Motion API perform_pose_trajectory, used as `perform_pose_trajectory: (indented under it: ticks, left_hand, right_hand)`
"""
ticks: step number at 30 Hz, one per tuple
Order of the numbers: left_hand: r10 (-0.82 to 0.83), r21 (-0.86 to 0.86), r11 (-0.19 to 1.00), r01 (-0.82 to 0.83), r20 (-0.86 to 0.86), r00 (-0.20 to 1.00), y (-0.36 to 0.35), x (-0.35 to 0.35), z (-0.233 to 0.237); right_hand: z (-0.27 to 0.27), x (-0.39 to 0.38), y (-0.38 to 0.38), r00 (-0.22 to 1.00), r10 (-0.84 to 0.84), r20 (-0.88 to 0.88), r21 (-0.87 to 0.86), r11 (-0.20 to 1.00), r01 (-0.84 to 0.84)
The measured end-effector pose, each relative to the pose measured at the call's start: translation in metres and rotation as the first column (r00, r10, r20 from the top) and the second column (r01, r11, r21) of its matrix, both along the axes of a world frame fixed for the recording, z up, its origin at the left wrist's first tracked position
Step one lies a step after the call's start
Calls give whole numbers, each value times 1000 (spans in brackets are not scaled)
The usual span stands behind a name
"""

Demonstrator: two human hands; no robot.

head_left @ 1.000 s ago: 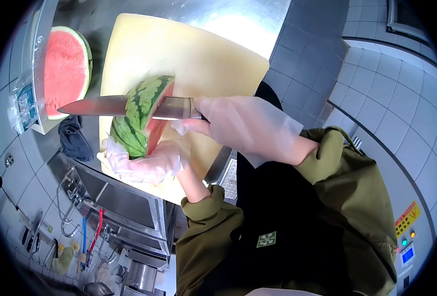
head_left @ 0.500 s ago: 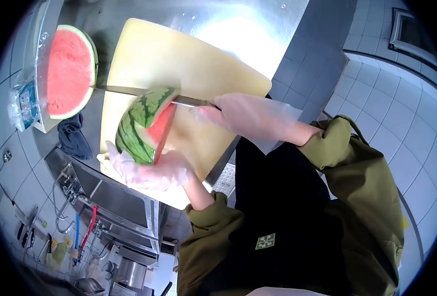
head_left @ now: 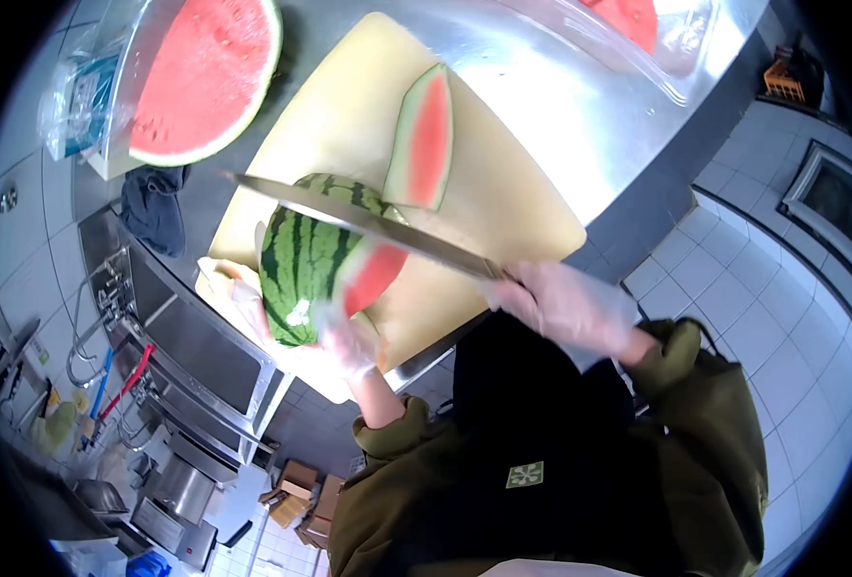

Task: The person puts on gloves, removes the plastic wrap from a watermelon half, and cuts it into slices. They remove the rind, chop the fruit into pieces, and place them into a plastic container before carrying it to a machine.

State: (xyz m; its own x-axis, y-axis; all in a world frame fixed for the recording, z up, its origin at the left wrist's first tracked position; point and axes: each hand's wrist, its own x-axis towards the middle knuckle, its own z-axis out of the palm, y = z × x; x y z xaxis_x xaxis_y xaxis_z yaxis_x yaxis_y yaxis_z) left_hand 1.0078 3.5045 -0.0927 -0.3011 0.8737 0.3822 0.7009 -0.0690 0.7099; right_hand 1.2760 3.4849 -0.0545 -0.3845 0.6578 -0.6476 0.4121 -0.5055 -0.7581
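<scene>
My right hand, in a clear plastic glove, is closed round the handle of a long knife. The blade crosses in front of the top of a striped watermelon piece; whether it touches cannot be told. Gloved too and slightly blurred, my left hand holds the near end of that piece, whose red flesh faces right. A cut-off watermelon slice, pale rind around a red middle, lies farther up the cream cutting board.
A halved watermelon sits cut face up, left of the board. At the upper right is a clear plastic container with red melon in it. A dark cloth lies near the sink. The metal counter surrounds the board.
The knife has come out of the cut and now lies across the view above the piece. A separate slice has appeared on the board. The view has shifted, bringing the container in.
</scene>
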Motion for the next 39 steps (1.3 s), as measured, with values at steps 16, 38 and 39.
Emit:
perform_pose_trajectory:
  ticks: [16, 38, 39]
  left_hand:
    - [144, 287, 954, -86, -187, 972, 5, 30, -5]
    - [144, 291, 943, -162, 82, 986, 13, 25, -12]
    - [143, 288, 944, -162, 85, 986, 14, 25, -13]
  right_hand:
    - [6, -94, -51, 963, -104, 250, 294, 956, 27]
    - [3, -98, -11, 931, -271, 247, 238, 948, 213]
    - [4, -97, -11, 934, -271, 234, 186, 955, 231]
